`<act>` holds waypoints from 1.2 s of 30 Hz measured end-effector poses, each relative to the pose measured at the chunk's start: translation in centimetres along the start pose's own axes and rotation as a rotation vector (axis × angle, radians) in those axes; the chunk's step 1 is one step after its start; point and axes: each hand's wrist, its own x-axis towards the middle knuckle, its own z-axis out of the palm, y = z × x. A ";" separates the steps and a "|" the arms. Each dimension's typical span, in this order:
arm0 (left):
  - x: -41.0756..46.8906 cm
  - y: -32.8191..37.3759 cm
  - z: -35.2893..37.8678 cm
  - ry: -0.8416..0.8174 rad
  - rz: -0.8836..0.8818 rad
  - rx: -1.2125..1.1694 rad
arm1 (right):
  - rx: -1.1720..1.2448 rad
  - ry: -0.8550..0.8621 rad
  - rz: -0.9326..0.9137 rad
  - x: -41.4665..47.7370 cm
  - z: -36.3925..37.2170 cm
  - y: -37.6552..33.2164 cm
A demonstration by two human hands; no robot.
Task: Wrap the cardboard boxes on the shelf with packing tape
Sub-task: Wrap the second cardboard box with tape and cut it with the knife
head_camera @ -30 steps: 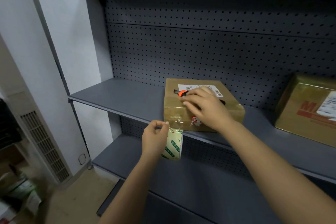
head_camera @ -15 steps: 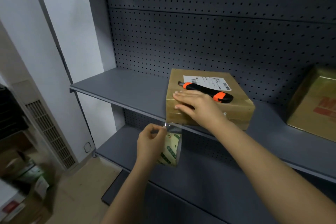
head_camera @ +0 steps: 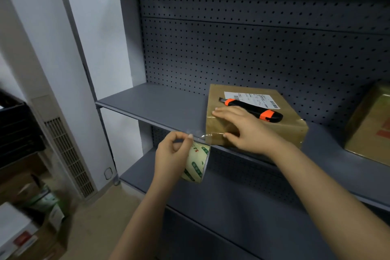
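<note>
shelf (head_camera: 160, 105), upper tier, carried both cartons. the near cardboard box (head_camera: 219, 101) sat at the front lip, about 4 o'clock from frame centre. a second box (head_camera: 371, 126) stood well apart at its 3 o'clock, with no work on it visible.

right grip (head_camera: 247, 131) had slid off the middle of the box top toward the 7 o'clock corner. its fingers lay flat on top and the thumb pressed the front face: open, pinning rather than clasping.

left grip (head_camera: 171, 154) had drawn off to 8 o'clock of the box, curled round the tape roll (head_camera: 197, 164).

utility knife (head_camera: 253, 110), covered a second before, lay bare on the box top beside the label (head_camera: 251, 98).

a clear tape strip (head_camera: 203, 136) ran from the roll to the front face. judgement: first band anchored, wrap barely begun.
</note>
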 end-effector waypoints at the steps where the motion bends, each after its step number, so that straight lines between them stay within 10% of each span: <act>1: 0.3 0.2 -0.3 -0.022 0.025 0.017 | 0.047 0.048 0.002 -0.1 0.3 -1.0; 22: 11.3 -0.9 -7.9 -0.430 0.223 0.083 | 0.175 0.557 0.677 6.8 7.4 -14.1; 36: 12.8 -1.3 -7.0 -0.913 0.283 -0.178 | 0.043 0.525 0.729 7.7 4.1 -12.1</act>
